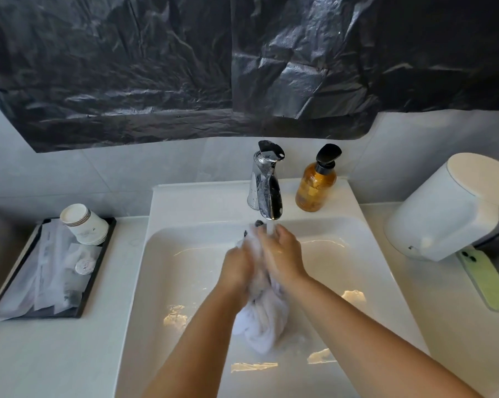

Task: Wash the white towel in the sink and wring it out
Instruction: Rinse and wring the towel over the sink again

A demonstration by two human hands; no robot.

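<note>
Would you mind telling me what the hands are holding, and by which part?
Both the left hand and right hand grip the white towel around its bunched upper part; the rest hangs below.

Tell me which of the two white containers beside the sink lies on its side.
The stack of paper cups on the black tray left of the sink, rim facing the camera. The white bin on the right stands upright.

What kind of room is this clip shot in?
Probably a hotel or guest bathroom: a white sink with a chrome tap, a soap bottle, and a tray of paper cups.
</note>
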